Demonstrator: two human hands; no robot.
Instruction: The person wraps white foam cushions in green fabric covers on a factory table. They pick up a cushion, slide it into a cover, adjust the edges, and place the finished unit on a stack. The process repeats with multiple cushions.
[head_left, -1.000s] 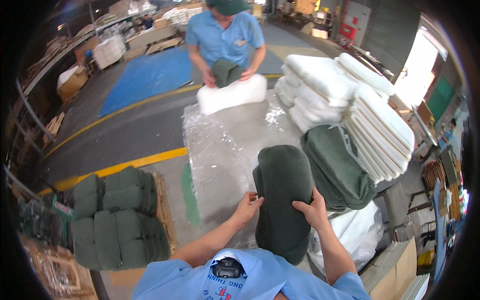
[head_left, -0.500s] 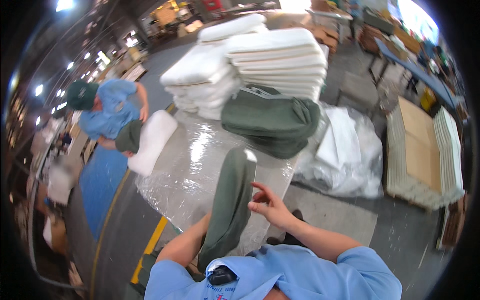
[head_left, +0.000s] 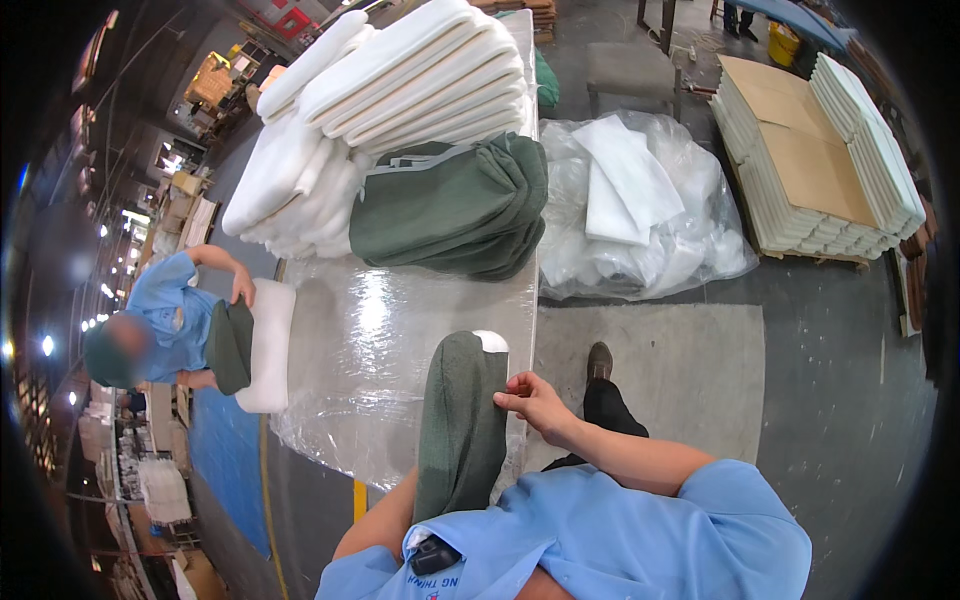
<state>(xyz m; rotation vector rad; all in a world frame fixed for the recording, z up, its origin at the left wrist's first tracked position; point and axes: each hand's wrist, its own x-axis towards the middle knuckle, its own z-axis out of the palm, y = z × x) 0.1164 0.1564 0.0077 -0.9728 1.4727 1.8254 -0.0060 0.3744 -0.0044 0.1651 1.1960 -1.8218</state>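
At the table [head_left: 330, 330], a green cover [head_left: 460, 420] round a white pad [head_left: 490, 341], by the look of it at the fitting step.
A white stack [head_left: 420, 75] fills the table's far end; the clear bag [head_left: 575, 270] beside the table bears white pieces [head_left: 635, 185], in it or on it, I cannot tell; a green pile [head_left: 450, 210] lies against the stack. The cover is before the person's chest at the table's near edge, the pad inside but for one bare white end. The left hand is hidden behind it, so its fingers cannot be judged; the right hand [head_left: 540, 405] has thumb and forefinger nearly together at the cover's edge, cloth pinched or merely touched. The next move seems to call for a sure pinch there and a steady pad.
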